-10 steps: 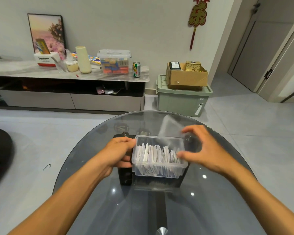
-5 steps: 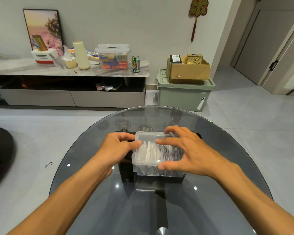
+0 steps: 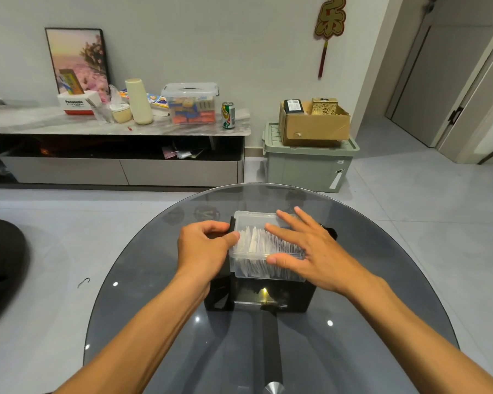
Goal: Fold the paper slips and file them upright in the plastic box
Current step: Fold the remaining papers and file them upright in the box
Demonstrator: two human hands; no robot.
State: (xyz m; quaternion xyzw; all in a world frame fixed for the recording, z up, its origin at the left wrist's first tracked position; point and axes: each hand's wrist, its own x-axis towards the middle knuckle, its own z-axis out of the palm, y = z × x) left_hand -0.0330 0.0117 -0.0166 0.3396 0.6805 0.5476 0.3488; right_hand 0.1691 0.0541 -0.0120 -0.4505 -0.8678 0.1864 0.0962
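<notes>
A small clear plastic box (image 3: 254,271) stands in the middle of the round glass table (image 3: 362,314). White folded paper slips (image 3: 252,242) stand upright inside it in a row. A clear lid (image 3: 252,220) lies on top of the box. My left hand (image 3: 204,247) grips the box's left end, thumb on the lid's edge. My right hand (image 3: 305,251) lies flat on the lid with its fingers spread and its thumb at the front rim. It hides the right half of the box.
A black table base (image 3: 268,300) shows through the glass under the box. Beyond the table are a low sideboard (image 3: 120,169) with a bin, a can and clutter, and a green crate (image 3: 305,166) with a cardboard box on it. A dark seat (image 3: 0,268) sits at left.
A second ago my right hand held the clear lid above the box. It brought the lid down, and it now lies flat on it. My left hand stayed at the left end.
</notes>
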